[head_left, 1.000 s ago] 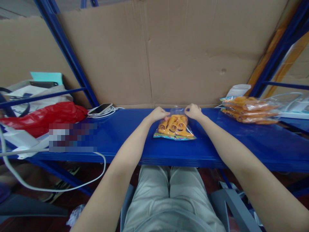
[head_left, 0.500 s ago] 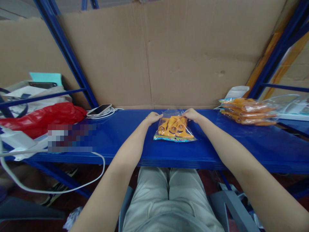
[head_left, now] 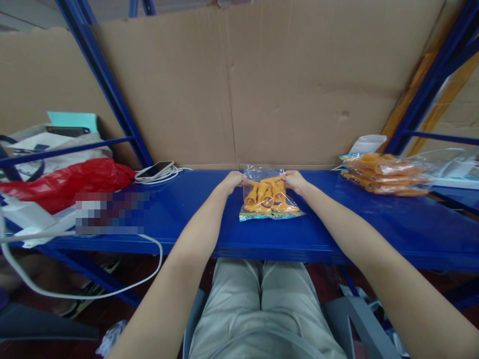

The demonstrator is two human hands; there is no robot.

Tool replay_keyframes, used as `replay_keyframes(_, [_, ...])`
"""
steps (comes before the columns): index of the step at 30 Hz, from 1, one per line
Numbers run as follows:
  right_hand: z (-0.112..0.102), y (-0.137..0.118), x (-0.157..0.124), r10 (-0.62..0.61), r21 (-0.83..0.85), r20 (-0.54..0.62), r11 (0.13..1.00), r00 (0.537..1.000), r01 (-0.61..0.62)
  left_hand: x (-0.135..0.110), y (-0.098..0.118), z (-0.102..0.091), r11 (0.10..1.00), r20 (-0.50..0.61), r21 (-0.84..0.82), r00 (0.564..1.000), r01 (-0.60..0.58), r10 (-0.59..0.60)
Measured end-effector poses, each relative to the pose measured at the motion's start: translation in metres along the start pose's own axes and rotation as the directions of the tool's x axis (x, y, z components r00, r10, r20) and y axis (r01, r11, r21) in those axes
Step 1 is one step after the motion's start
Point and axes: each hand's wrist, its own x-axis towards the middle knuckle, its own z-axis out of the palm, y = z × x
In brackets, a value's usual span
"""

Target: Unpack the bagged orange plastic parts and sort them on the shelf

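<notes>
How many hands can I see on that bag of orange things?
2: the left hand at the upper left of the clear bag, the right hand at its upper right. No other hand shows.

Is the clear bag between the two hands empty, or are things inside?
Not empty: several orange pieces show through the clear bag. Whether its top is sealed, I cannot tell.

On a blue table (head_left: 187, 214), our left hand (head_left: 234, 181) and right hand (head_left: 295, 181) grip opposite sides of a clear bag (head_left: 270, 195) of orange pieces (head_left: 250, 199) near its far end. Similar bags (head_left: 385, 173) are stacked to our right; a phone (head_left: 157, 169) and red plastic (head_left: 75, 180) lie left, cardboard (head_left: 262, 94) behind.
</notes>
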Motion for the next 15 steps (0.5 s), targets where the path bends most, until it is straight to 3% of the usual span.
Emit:
replay_keyframes(3, [-0.001, -0.001, -0.001, 0.028, 0.049, 0.007, 0.998, 1.000, -0.028, -0.004, 0.004, -0.001, 0.954, 0.084, -0.277, 0.992, 0.115, -0.096])
replay_keyframes(5, [-0.001, -0.002, -0.003, 0.037, 0.085, 0.031, 0.996, 0.999, -0.039, -0.007, 0.006, -0.002, 0.925, 0.131, -0.347, 0.985, 0.155, -0.116])
replay_keyframes(11, [-0.002, -0.005, -0.010, 0.024, 0.149, 0.192, 0.987, 0.981, -0.053, -0.008, 0.003, -0.006, 0.956, 0.182, -0.269, 0.981, 0.119, -0.070])
replay_keyframes(15, [-0.004, -0.003, -0.009, 0.006, 0.129, 0.205, 0.991, 0.979, -0.033, -0.007, 0.000, -0.009, 0.969, 0.196, -0.236, 0.980, 0.075, -0.028])
